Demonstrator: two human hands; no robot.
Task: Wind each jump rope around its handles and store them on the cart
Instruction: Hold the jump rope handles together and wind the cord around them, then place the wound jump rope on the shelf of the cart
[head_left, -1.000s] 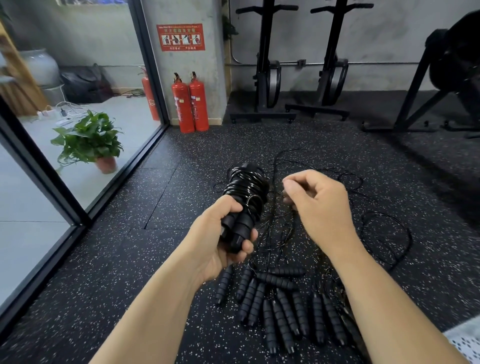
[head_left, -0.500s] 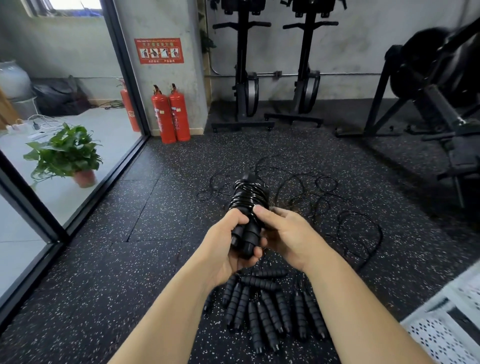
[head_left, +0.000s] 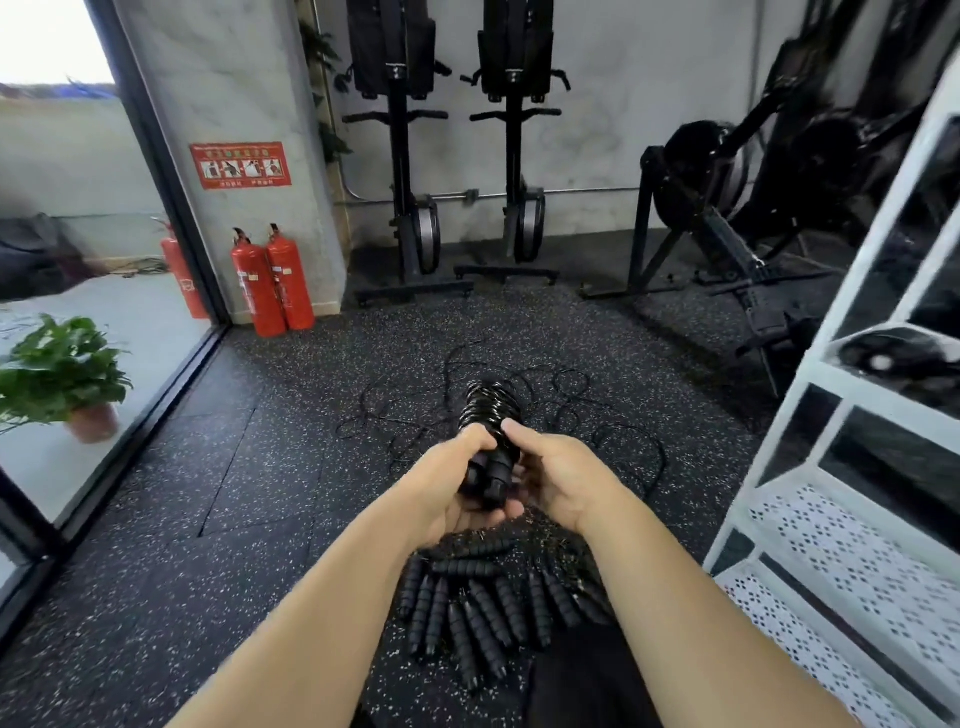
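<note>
Head view, looking down and forward.

Around: two red fire extinguishers (head_left: 272, 280) at the base of the concrete pillar, red sign (head_left: 240, 165) above them. Potted plant (head_left: 57, 374) far left, beyond the glass wall (head_left: 171, 218). Two upright black machines (head_left: 400, 156) against the back wall, another dark machine (head_left: 727, 218) back right. Both forearms across the lower middle of the frame, covering part of the floor pile.

Task items: wound jump rope (head_left: 491, 410) held up at frame centre, above the floor. Glossy black cord coiled tight round two ribbed black handles side by side, handle ends pointing toward the camera. Left hand (head_left: 452, 483) curled round the handle ends from the left, thumb on the lowest coils. Right hand (head_left: 561, 478) wrapped on from the right, thumb tip on the coil too. Spare handles (head_left: 483, 608) in a loose fan on the floor directly below the hands, their loose cords (head_left: 566, 400) tangled on the floor beyond.

Edges and room: white cart (head_left: 841, 519) at the right edge, near the right forearm, perforated shelves open toward the camera. Dark shape on a higher shelf (head_left: 904, 358), possibly rope, too blurred to tell. Speckled rubber floor (head_left: 260, 467) open to the left up to the glass wall's black frame.
</note>
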